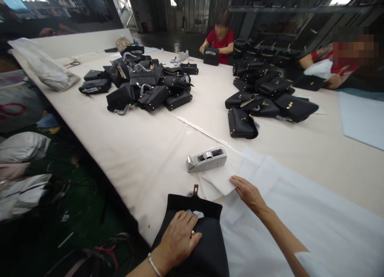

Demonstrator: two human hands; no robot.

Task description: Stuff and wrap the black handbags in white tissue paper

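An open black handbag [207,241] lies at the near table edge, its flap folded back with a gold clasp [195,190] on the far end. My left hand [181,235] is on the bag's front, fingers bent over its mouth, where pale stuffing [198,214] shows. To the right, my right hand [249,193] has its fingertips at the edge of some white paper sheets [220,184]; its thumb is mostly hidden. Just beyond those sheets stands a grey tape dispenser [207,160].
A pile of black handbags [147,81] covers the table's far left; another pile [267,93] lies right. Large white sheets [300,213] spread at near right. A plastic bag [45,65] sits at the left edge. Two people in red [222,39] handle bags across the table.
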